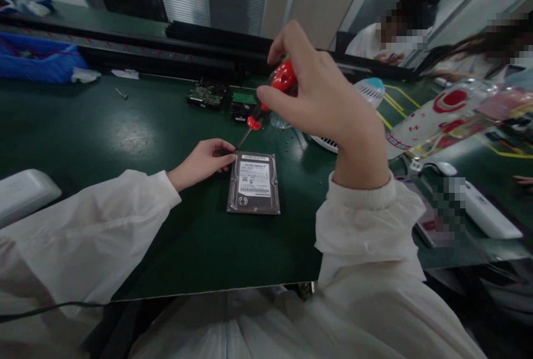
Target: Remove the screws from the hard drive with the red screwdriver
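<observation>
A silver hard drive (254, 178) with a white label lies flat on the green table in front of me. My left hand (210, 158) is closed at its upper left corner, thumb and fingertips gripping the edge. Raised above the drive's far side, my right hand (312, 86) is wrapped round the red and black handle of a screwdriver (258, 116). The tool slants down to the left, and its tip meets that same corner, close to my left fingertips. Whether a screw sits under the tip is too small to tell.
Two drives with exposed circuit boards (207, 94) lie farther back. Tiny screws are scattered right of the drive. A blue bin (39, 59) stands at far left, a white fan (368, 92) and a bottle (441, 111) at right. Two people sit across the table.
</observation>
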`<state>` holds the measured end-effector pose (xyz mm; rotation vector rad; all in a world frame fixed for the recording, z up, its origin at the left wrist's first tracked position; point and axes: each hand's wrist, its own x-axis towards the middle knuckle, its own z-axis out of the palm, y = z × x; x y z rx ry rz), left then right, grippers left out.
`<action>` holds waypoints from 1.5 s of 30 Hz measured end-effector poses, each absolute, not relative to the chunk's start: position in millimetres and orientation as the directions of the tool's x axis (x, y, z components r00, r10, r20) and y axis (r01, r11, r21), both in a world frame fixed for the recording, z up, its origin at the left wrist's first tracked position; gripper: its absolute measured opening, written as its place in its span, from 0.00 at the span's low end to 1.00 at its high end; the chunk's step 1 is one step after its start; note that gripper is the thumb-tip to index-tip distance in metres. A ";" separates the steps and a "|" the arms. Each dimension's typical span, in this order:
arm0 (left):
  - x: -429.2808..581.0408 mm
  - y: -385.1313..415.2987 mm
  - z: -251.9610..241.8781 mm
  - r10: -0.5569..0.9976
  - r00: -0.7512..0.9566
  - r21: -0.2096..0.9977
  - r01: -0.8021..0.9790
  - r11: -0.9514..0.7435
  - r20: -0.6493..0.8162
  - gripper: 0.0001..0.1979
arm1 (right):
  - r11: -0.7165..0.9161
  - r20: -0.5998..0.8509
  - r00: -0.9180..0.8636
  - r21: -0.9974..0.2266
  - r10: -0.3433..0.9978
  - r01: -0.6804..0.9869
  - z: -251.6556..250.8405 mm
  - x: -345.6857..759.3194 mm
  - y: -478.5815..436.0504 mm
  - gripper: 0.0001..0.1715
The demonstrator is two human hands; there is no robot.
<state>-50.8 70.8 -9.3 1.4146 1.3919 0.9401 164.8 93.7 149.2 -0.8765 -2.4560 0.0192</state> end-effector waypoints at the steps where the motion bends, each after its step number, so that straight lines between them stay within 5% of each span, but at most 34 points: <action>1: -51.1 70.9 -9.6 0.994 0.073 0.952 0.302 0.052 -0.078 0.13 | 0.781 0.480 -0.638 -0.192 0.603 0.594 148.5 164.8 94.6 0.13; 3: -52.5 71.7 -11.4 0.995 0.075 0.952 0.302 0.046 -0.072 0.14 | 0.770 0.477 -0.628 -0.191 0.615 0.608 147.8 165.7 96.0 0.17; 7: -57.0 74.5 -18.5 0.994 0.091 0.955 0.296 0.029 -0.058 0.16 | 0.796 0.462 -0.666 -0.173 0.585 0.579 149.9 167.0 93.0 0.07; 14: -59.9 77.2 -24.5 0.993 0.111 0.959 0.284 0.004 -0.037 0.18 | 0.767 0.465 -0.630 -0.198 0.621 0.610 149.1 164.6 90.9 0.18; 18: -58.5 75.2 -20.0 0.994 0.103 0.956 0.295 0.013 -0.045 0.17 | 0.807 0.502 -0.652 -0.184 0.568 0.561 148.0 165.4 92.0 0.07; 27: -52.2 71.3 -12.5 0.994 0.085 0.958 0.286 0.038 -0.065 0.16 | 0.849 0.579 -0.632 -0.247 0.516 0.467 134.0 151.5 106.1 0.20; 41: -54.0 71.6 -11.4 0.992 0.104 0.947 0.321 0.032 -0.068 0.17 | 0.863 0.603 -0.634 -0.210 0.485 0.460 130.8 155.8 117.5 0.06; 45: -53.8 72.0 -12.7 0.992 0.101 0.946 0.321 0.042 -0.078 0.16 | 0.904 0.597 -0.680 -0.248 0.426 0.349 129.8 155.7 117.2 0.14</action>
